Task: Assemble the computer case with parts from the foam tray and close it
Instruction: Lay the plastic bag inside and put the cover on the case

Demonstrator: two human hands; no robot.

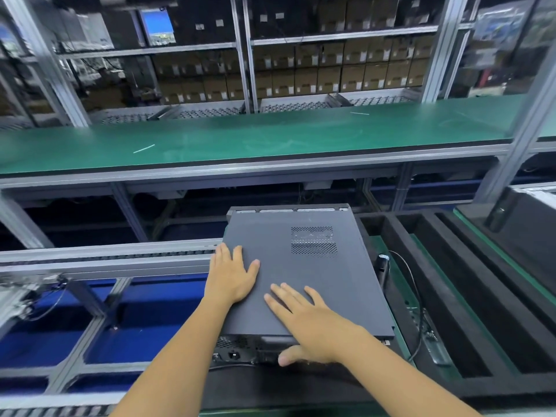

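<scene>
Both hands down flat on the computer case (304, 275), lying on its side at the near edge of the line, rear ports facing the body. Dark side panel (316, 284) already on top, vent grille (313, 241) toward the far right corner. Looks like the closing step: panel laid in place and being pressed or slid home, judging by the narrow strip of chassis showing along the far edge.

Left hand (233, 273) planted near the panel's left edge, palm down, fingers straight and lightly spread, pointing away from the body. Gripping nothing, just pressing. Placed there, most likely, to hold that side flush and stop the sheet from lifting or skewing.

Right hand (304, 322) across the near corner, fingers (282, 296) straight and fanned over the panel, angled toward the left hand. Thumb (290, 358) dropped over the near edge, resting against the rear face beside the ports. Again nothing grasped; a flat push with the thumb as a brace, well set for driving the panel forward along its rails.

Both forearms stretched out from the bottom of the view, converging on the case, wrists low.

Foam tray (469, 296) just to the right, black, long slots showing, none of them visibly holding parts from here. Black cable (416, 296) looping between case and tray. Green bench (270, 136) well beyond, across the conveyor rails (105, 260).
</scene>
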